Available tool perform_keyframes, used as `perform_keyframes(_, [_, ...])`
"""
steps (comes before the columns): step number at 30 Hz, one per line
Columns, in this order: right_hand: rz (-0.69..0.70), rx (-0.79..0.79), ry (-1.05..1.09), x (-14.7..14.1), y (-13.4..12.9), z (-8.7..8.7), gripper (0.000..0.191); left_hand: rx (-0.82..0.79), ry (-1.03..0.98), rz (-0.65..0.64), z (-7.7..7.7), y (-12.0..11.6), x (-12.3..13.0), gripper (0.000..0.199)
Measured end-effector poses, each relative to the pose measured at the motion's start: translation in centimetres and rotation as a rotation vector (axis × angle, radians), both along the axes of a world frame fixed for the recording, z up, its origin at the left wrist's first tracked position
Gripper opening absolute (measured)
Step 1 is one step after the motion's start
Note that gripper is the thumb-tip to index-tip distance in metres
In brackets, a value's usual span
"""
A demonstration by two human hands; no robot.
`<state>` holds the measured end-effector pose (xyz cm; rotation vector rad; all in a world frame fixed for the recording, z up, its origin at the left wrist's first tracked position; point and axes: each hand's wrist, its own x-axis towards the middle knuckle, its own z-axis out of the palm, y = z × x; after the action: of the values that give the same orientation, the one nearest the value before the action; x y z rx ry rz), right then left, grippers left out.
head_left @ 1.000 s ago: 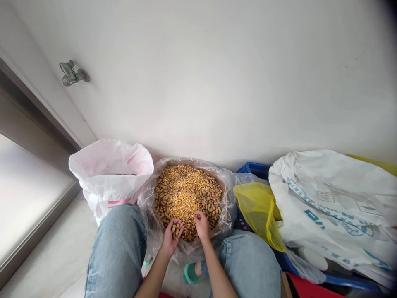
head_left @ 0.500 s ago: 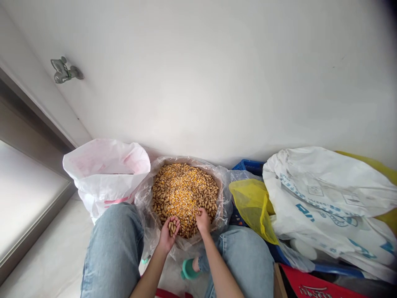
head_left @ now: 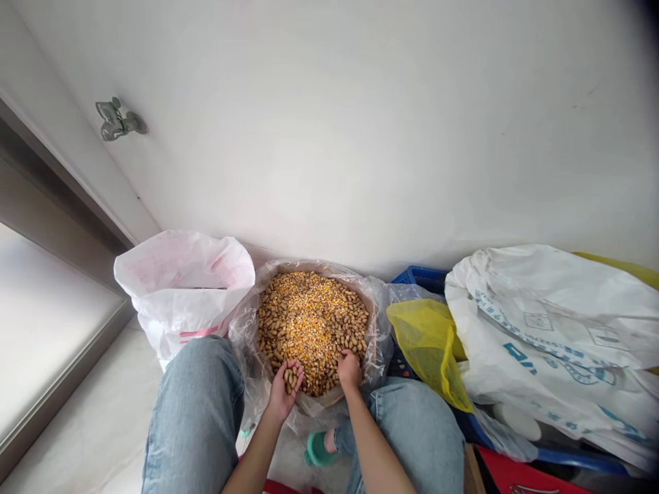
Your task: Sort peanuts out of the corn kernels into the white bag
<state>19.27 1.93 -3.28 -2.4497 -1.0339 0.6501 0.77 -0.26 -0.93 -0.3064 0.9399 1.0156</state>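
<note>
- Left hand point(head_left: 282, 398): grip cupped, holding a few peanuts in the shell point(head_left: 291, 379)
- Right hand point(head_left: 350, 369): grip narrow, pinched into the heap, anything held hidden
- Heap of peanuts and dried corn kernels point(head_left: 309, 322): inside a clear plastic bag point(head_left: 378, 343), lower middle of the frame

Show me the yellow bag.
In the head view, the yellow bag lies right of the plastic-lined container of corn and peanuts, between it and the white sack, just below the blue crate.
</note>
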Motion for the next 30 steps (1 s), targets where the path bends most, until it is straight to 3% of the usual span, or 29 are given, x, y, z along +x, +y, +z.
perform_keyframes(3, [0.044,0.073,0.061,-1.1,0.1,1.4,0.023,0.003,-0.004,0.009,-0.1,0.1,0.1,0.012])
perform_keyframes(8, [0.479,0.244,0.554,-6.2,-1.6,4.0,0.025,0.033,0.011,0.02,-0.2,0.2,0.2,0.014])
perform_keyframes(11, [0.575,0.239,0.67,-8.2,-2.3,4.8,0.024,0.045,0.037,0.019,-0.2,0.1,0.2,0.013])
perform_keyframes(15, [0.403,0.198,0.4,-6.1,-0.9,4.9,0.027,0.037,0.015,0.006,-0.1,0.1,0.1,0.013])
perform_keyframes(19, [0.268,-0.165,-0.052,-2.0,0.6,4.1,0.029,0.031,0.005,0.007,-0.3,0.0,0.0,0.011])
perform_keyframes(23, [0.26,-0.305,-0.142,-0.6,0.1,2.6,0.034,0.007,-0.007,0.022,-0.2,0.1,0.1,0.011])
perform_keyframes(30, [0.256,-0.333,-0.218,-0.6,-0.3,1.4,0.03,-0.008,0.002,0.031,0.6,0.1,0.1,0.015])
